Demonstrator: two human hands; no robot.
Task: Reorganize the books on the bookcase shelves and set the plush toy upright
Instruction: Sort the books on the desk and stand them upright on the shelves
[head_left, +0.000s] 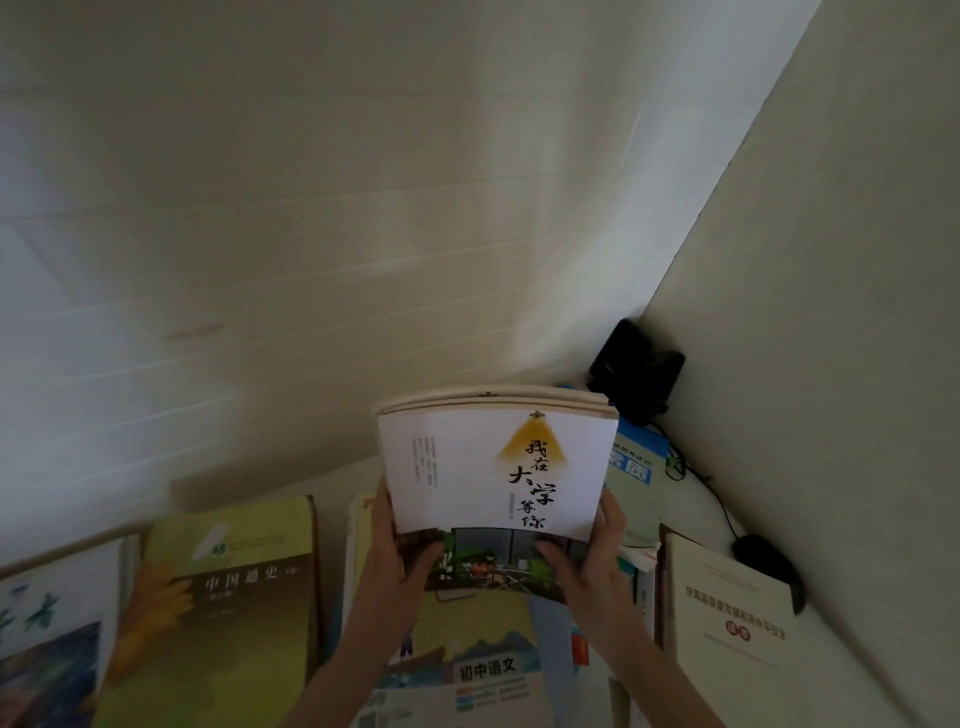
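Observation:
I hold a small stack of books upright in front of me; the front one is a white book (493, 467) with black calligraphy and a yellow lamp shape. My left hand (400, 545) grips its lower left edge, thumb on the cover. My right hand (587, 556) grips the lower right edge, thumb on the cover too. Below lies a yellow-green textbook (467, 649) with a landscape drawing. A yellow sunflower history book (223, 608) lies to the left. No plush toy is in view.
A white and blue book (52, 634) lies at far left, a cream booklet (727, 613) at right, a pale green and blue book (636, 478) behind the held stack. A black device (634, 369) sits in the corner, and a black mouse (769, 566) with its cable lies by the right wall.

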